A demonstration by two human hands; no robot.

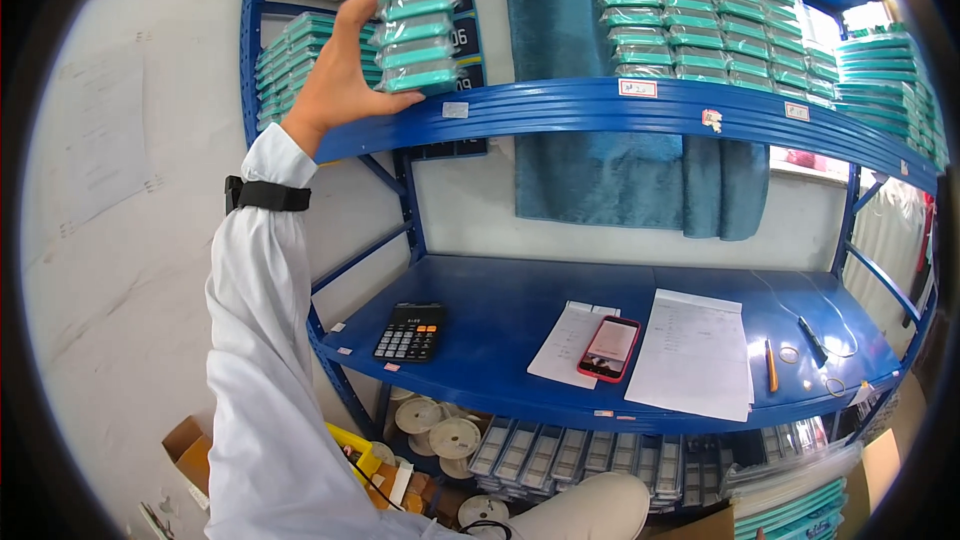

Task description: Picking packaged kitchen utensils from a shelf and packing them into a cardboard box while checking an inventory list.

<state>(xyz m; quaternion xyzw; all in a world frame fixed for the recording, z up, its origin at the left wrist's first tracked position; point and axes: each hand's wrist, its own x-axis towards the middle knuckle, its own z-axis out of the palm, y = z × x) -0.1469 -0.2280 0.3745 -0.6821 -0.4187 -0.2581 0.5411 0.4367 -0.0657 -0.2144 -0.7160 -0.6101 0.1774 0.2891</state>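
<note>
One left hand (pixel 335 80) gripping stacked teal packets (pixel 418 32) above blue shelving (pixel 600 105) by a white wall (pixel 110 240).

Blue metal shelving rack (pixel 600 105), upper shelf carrying rows of stacked teal bagged packs (pixel 700 10), middle shelf (pixel 500 320) bearing black calculator (pixel 410 332), paper sheets (pixel 695 355), red-cased phone (pixel 609 349) on smaller sheet, orange pen (pixel 771 365), thin cable (pixel 830 335)

Head view, close, facing shelving (pixel 600 105)
</note>
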